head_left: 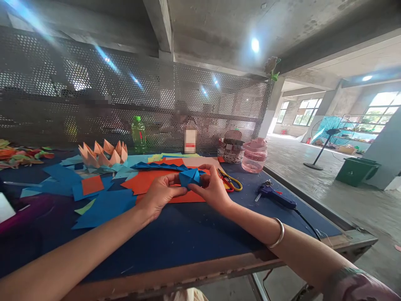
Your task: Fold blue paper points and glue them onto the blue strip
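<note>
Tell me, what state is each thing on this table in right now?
blue paper piece: folded, pinched between both hands
left hand: shut on the blue paper piece
right hand: shut on the blue paper piece
scissors: lying flat by the right hand
glue gun: lying down, cord attached
green bottle: upright, capped
pink jar: upright, lid on
orange paper flower: folded, standing

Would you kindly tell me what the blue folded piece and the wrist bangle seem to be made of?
The blue folded piece, held by the left hand and right hand, looks like matte paper: crisp creases, sharp points. The bangle seems polished metal, given its silvery shine, though that is uncertain.
</note>
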{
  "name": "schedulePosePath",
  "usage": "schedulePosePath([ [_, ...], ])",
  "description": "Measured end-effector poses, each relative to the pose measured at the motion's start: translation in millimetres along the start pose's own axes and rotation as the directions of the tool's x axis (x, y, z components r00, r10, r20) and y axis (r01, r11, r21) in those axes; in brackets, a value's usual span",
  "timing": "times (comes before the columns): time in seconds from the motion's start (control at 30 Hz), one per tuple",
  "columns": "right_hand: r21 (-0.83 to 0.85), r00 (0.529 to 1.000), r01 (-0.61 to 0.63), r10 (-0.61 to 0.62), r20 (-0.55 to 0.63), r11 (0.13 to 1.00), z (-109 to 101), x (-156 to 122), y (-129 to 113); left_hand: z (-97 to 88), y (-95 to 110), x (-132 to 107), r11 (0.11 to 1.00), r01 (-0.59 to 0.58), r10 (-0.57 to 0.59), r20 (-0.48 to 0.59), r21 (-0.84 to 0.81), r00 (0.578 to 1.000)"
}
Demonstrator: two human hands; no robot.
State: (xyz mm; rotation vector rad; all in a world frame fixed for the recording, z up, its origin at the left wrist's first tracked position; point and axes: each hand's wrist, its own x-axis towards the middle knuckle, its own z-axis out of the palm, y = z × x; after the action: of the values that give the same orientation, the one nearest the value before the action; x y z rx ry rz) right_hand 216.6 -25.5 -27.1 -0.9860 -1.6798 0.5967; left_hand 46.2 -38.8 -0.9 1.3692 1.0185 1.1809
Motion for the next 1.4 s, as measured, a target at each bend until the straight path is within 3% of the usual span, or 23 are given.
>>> schedulePosePath([
  [0.17,0.072,0.996,-0.065,0.061,0.065,0.995,0,1,3,-0.8,0,1,1.0,0.011,-0.011,-0.002,0.002,1.0],
  [0.3,0.085,0.998,-0.038,0.033,0.055,0.996,0,0,1,-0.4,2,1,0.999,0.05,-0.05,0.005,-0.009,0.999],
  [0.53,0.042,1.0,-0.007,0.006,0.02,0.999,-2,-1,-6,-6.0,-4,6,0.969,0.229,-0.214,0.158,-0.088,0.964],
  [0.63,0.05,1.0,-0.006,0.005,0.024,0.999,-2,-2,-8,-6.6,-6,6,0.963,0.262,-0.251,0.146,-0.058,0.957],
  [1.0,0.116,0.995,-0.018,0.006,0.104,0.993,3,-3,-4,-5.2,-4,9,0.972,0.146,-0.158,0.052,0.186,0.986],
  [1.2,0.041,0.992,-0.037,0.031,0.126,0.998,3,-3,-2,-5.2,-11,10,0.962,-0.02,0.001,0.072,0.274,0.997],
  [1.4,0.0,0.99,-0.028,0.028,0.138,1.0,2,-3,-7,-14.0,-21,19,0.917,-0.127,0.086,0.124,0.379,0.989],
])
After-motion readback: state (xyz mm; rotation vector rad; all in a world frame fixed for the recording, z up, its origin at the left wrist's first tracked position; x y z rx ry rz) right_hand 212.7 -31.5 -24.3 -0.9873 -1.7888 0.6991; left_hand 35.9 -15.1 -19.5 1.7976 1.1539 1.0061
